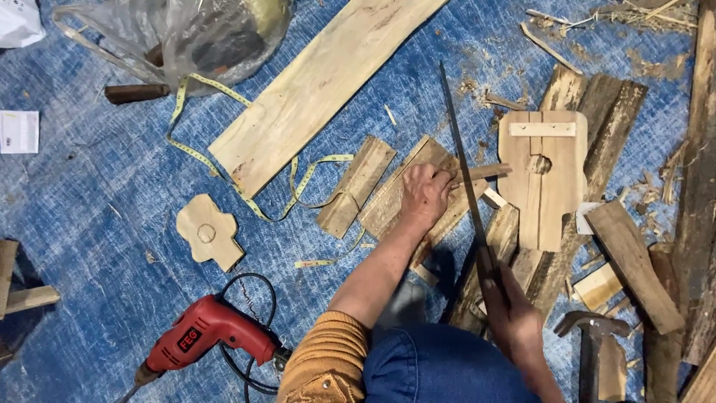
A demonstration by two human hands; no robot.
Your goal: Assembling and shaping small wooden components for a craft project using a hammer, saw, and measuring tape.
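Note:
My left hand presses down on a thin wooden strip lying across a stack of flat boards. My right hand grips the handle of a long narrow saw blade, which runs up and away and crosses the strip just right of my left fingers. A shaped wooden panel with a round hole and a small crossbar lies right of the blade.
A red electric drill with black cord lies at lower left. A small cut wooden shape, a yellow tape measure and a long plank lie on the blue tarp. A hammer and scrap boards crowd the right.

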